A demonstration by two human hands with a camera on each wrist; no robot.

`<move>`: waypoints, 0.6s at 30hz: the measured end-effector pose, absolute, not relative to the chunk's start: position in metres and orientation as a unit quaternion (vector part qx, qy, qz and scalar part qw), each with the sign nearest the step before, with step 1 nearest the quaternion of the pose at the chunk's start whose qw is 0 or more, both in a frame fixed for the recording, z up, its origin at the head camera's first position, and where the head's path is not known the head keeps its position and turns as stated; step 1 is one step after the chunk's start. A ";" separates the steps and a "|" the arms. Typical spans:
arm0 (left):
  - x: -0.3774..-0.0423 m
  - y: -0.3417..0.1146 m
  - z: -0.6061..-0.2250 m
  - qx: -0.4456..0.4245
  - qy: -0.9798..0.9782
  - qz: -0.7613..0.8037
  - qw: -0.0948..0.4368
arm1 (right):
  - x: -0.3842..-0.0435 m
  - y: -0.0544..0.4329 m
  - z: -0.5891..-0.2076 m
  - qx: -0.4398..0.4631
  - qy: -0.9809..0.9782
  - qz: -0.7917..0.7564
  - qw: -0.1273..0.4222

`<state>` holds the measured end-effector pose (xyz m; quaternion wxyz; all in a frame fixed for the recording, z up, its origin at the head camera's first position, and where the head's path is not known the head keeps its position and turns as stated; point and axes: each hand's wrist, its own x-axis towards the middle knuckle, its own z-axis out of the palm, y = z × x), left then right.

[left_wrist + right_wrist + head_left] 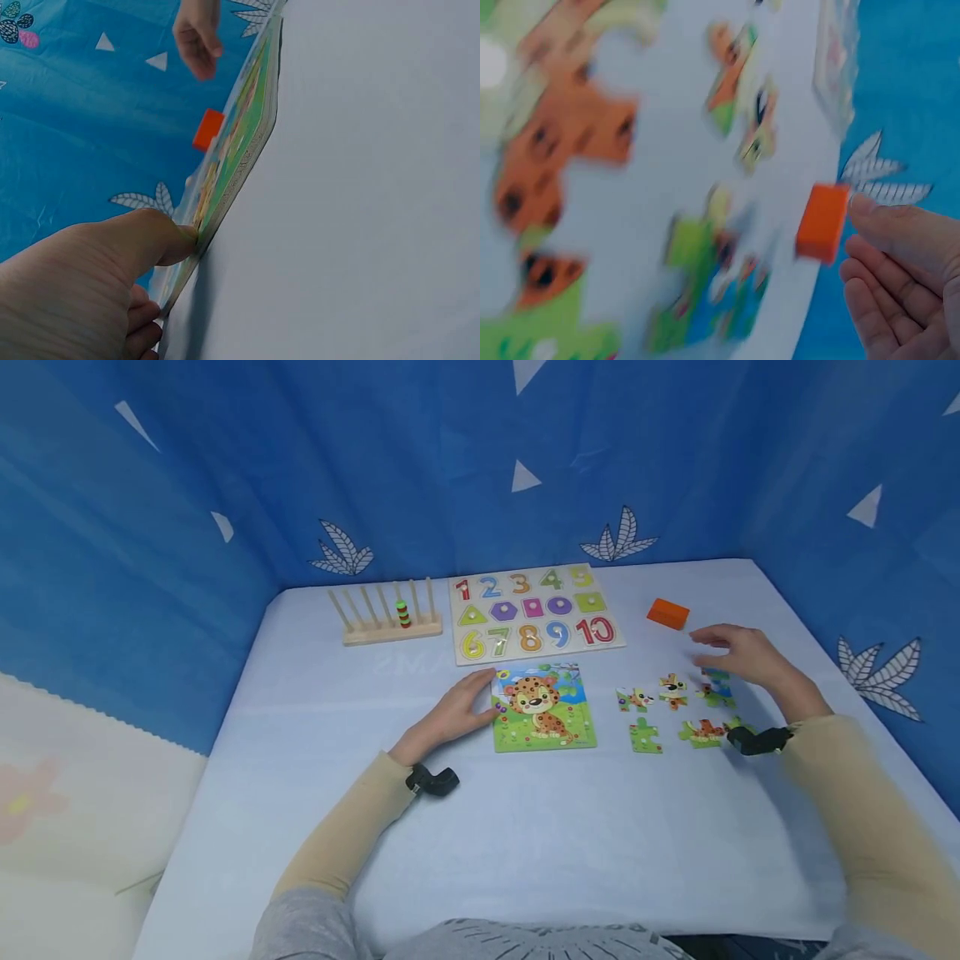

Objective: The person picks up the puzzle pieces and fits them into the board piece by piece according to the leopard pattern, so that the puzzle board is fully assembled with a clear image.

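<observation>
A leopard jigsaw puzzle lies on the table in front of the person. My left hand rests at its left edge, thumb and fingertips spread along that side; the left wrist view shows the thumb touching the board's edge. My right hand hovers over the loose jigsaw pieces at the right, fingers loosely bent with nothing between them. Among the pieces are a green one, an orange leopard one and a blue-green one partly under the hand.
Behind the jigsaw lies a wooden number-and-shape board. Left of it stands a wooden peg rack with red and green beads on one peg. An orange block sits at the back right. Blue cloth hangs behind the table.
</observation>
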<state>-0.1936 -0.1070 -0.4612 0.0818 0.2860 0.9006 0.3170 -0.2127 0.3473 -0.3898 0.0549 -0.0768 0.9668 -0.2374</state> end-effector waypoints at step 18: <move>-0.192 -0.107 -0.460 0.286 0.899 0.322 0.080 | -0.198 0.396 -0.416 -0.038 0.968 -0.225 0.103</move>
